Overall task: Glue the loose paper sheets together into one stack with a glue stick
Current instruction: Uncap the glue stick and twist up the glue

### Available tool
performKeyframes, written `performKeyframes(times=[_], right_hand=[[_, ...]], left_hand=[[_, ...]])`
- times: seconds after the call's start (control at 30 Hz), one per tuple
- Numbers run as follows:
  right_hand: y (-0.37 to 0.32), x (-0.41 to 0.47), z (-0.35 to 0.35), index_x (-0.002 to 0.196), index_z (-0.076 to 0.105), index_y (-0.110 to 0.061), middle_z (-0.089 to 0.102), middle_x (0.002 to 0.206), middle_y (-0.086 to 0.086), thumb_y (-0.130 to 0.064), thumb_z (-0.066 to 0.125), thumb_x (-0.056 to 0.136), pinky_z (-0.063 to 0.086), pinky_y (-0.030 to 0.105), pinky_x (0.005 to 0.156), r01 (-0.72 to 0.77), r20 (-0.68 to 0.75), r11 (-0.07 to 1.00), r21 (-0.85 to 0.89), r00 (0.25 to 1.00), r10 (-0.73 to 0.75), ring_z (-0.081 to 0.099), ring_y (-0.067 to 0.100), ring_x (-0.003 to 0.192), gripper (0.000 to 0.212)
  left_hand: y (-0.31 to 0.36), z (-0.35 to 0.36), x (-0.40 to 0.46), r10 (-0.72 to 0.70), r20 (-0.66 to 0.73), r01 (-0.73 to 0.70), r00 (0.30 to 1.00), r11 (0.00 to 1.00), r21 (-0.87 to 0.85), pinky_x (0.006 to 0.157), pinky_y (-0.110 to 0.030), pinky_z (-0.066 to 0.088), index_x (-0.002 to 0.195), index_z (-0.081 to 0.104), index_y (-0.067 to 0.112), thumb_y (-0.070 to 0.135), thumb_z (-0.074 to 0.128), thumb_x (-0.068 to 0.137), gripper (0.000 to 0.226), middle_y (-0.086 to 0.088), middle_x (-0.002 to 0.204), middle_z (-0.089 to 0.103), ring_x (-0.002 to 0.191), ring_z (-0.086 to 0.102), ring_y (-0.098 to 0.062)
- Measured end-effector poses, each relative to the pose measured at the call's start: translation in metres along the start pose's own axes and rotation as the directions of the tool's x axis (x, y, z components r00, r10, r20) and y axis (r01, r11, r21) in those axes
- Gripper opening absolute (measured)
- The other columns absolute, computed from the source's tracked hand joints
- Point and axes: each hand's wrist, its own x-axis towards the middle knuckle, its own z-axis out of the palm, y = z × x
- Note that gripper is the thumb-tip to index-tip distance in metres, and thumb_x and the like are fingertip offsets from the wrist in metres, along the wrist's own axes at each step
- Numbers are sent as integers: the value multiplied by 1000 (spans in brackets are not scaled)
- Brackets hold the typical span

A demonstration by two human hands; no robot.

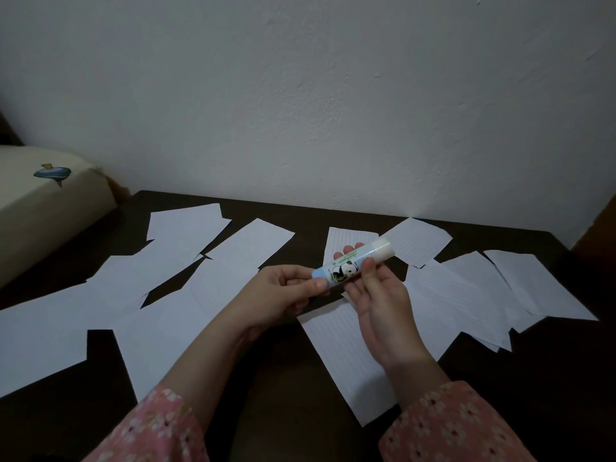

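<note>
A light-blue glue stick (pixel 353 264) with a panda picture and a whitish cap hangs above the middle of the dark table (pixel 286 371), its cap pointing up and right. My left hand (pixel 286 290) pinches its lower end. My right hand (pixel 376 295) holds its body from beneath, thumb across the front. Several white paper sheets lie loose and partly overlapping on the table: plain sheets (pixel 186 258) on the left, lined sheets (pixel 466 295) on the right. One lined sheet (pixel 346 355) lies under my right wrist.
A white wall (pixel 333 95) runs along the table's far edge. A cream cushion or mattress (pixel 43 201) with a small blue print sits beyond the table's left corner. Both my forearms wear pink flowered sleeves (pixel 453 425).
</note>
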Motion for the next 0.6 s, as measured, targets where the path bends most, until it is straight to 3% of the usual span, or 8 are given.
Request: performKeyframes(times=[0.1, 0.27, 0.43, 0.6], right_hand=[[0, 0, 0, 106, 62, -17, 74, 100, 1, -26, 55, 79, 54, 31, 91, -3, 7, 1000, 10, 1000, 3, 67, 17, 105, 29], [1, 0, -1, 111, 60, -13, 74, 99, 1, -26, 54, 79, 56, 29, 87, -30, 33, 999, 21, 999, 29, 68, 16, 102, 34], [2, 1, -1, 111, 61, -13, 74, 100, 2, -24, 54, 81, 57, 25, 78, -26, 41, 1000, 18, 999, 25, 68, 15, 101, 33], [4, 2, 2, 105, 63, -15, 75, 95, -1, -19, 51, 91, 56, 26, 86, -8, 12, 1000, -21, 1000, 9, 68, 13, 99, 19]], left_hand=[[-1, 0, 0, -2, -32, 2, 999, 1000, -4, 58, -20, 45, 102, 72, 14, 29, 76, 66, 40, -9, 94, 73, 64, 53, -11], [-2, 1, 1, -97, 57, 102, 994, 991, -92, 50, -19, 38, 110, 65, 5, 48, 59, 80, 53, -10, 88, 71, 54, 44, -8], [-1, 1, 1, -91, 70, 100, 993, 986, -134, 48, -16, 37, 104, 68, 1, 34, 64, 79, 41, -8, 83, 69, 54, 43, -6], [-4, 0, 1, -25, -41, 20, 999, 994, -105, 56, -20, 43, 100, 70, 7, 18, 77, 67, 36, -15, 93, 69, 61, 52, -9]])
